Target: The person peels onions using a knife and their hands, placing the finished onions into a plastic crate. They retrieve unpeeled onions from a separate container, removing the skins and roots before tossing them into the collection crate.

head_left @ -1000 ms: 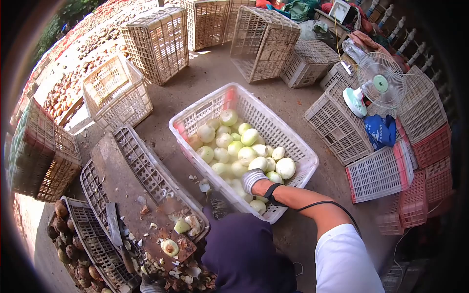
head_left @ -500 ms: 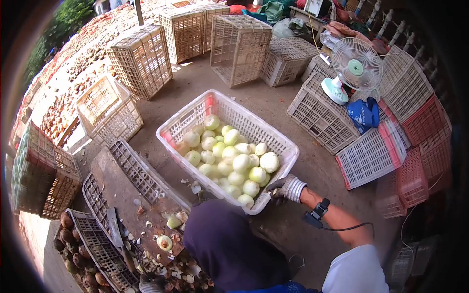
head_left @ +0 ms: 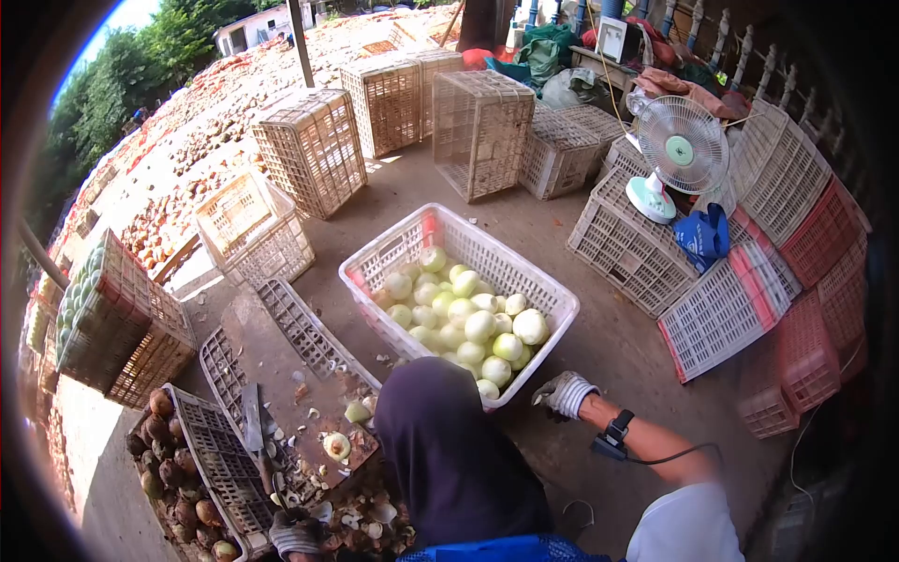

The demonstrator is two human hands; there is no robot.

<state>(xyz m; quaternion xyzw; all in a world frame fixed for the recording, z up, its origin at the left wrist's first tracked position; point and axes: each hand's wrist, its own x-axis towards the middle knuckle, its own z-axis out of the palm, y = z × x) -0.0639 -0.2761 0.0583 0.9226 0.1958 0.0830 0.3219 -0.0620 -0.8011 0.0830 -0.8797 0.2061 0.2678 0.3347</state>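
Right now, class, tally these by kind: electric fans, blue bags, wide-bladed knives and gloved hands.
Electric fan: 1
Blue bag: 1
Wide-bladed knife: 1
Gloved hands: 2, right hand and left hand
Total: 5

Shaded floor (head_left: pixel 403 197), sunlit ground (head_left: pixel 84 412) left, green trees (head_left: pixel 122 89) beyond.

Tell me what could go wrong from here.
The knife lies with its blade bare on the scrap-strewn board, close to the left hand, so a careless reach could end in a cut.

The fan stands up on stacked crates, and a bump there might topple it.

Loose peelings are heaped below the board and could be slippery if stepped on.
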